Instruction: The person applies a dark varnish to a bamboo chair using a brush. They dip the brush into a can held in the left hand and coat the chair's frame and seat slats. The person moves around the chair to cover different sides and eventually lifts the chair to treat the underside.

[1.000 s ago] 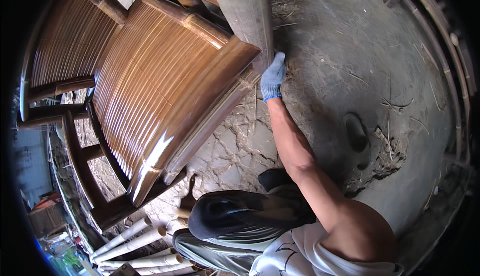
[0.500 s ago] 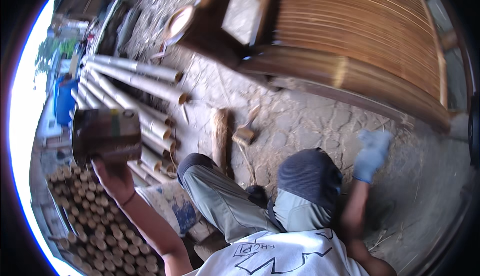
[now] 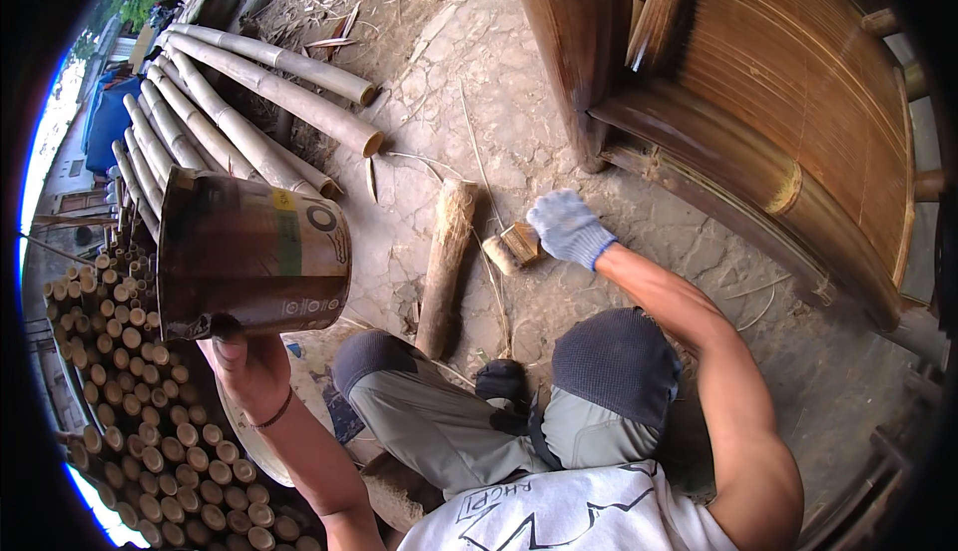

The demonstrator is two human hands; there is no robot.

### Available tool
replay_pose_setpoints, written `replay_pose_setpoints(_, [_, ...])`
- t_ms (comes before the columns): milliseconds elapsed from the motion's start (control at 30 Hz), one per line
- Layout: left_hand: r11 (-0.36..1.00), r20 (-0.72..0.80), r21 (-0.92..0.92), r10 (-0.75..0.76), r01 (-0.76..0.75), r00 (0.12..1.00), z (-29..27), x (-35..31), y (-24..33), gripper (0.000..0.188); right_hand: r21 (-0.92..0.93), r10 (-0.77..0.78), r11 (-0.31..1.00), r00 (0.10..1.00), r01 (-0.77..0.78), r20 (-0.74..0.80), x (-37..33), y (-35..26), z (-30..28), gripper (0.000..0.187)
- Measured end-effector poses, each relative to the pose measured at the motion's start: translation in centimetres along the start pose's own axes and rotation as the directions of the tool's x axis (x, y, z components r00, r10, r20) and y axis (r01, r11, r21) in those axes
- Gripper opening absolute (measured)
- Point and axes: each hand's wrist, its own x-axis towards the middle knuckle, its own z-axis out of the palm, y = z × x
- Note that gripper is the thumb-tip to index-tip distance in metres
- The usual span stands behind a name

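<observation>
My left hand (image 3: 249, 376) is bare and holds up a paint can (image 3: 261, 252) on the left, its thumb pressed near the lower rim. The can is stained dark brown and tilted; its contents are hidden. In the middle, my right hand (image 3: 571, 227) wears a pale knitted glove and is closed at the handle of a wide paintbrush (image 3: 516, 248). Most of that handle is hidden behind the glove. The brush's bristle end points toward a short log (image 3: 447, 267) on the ground.
At the right stands a brown bamboo bench (image 3: 738, 157) with a slatted surface. Several long bamboo poles (image 3: 289, 112) lie at the far left. Below them is a stack of cut bamboo ends (image 3: 150, 421). A blue barrel (image 3: 112, 122) stands at the far left edge.
My right hand has moved left from beside my knee to the paintbrush and closed at its handle. The paint can is now nearer and larger in view. My head view has shifted.
</observation>
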Motion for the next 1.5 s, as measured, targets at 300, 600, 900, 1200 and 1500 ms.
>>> replay_pose_setpoints(300, [0.997,-0.058,0.071,0.02,-0.016,0.998,1.4,2.2,-3.3,0.071,0.215,0.912,0.35,0.384,-0.912,0.145,-35.6,-7.4,-20.3,0.026])
replay_pose_setpoints(600, [0.998,0.151,0.016,0.06,-0.063,0.987,8.1,5.9,-5.3,0.081,-0.388,0.69,-0.718,-0.663,-0.578,-0.29,-75.5,-26.8,-22.7,0.025])
replay_pose_setpoints(900, [0.979,0.114,0.139,0.135,-0.15,0.984,12.9,3.9,-3.7,0.07,-0.344,0.505,-0.859,-0.523,-0.379,-0.686,-81.6,-24.0,-32.8,0.031])
replay_pose_setpoints(1200, [0.916,0.181,0.315,0.2,-0.25,0.963,9.5,5.5,-6.5,0.084,0.419,0.776,-0.614,-0.61,-0.669,0.162,-66.7,-16.4,-25.2,0.041])
replay_pose_setpoints(1500, [0.978,0.482,0.203,-0.057,-0.048,0.875,12.8,3.5,-7.8,0.094,0.994,0.947,0.032,-0.323,0.105,0.004,-48.6,-17.7,-30.9,0.055])
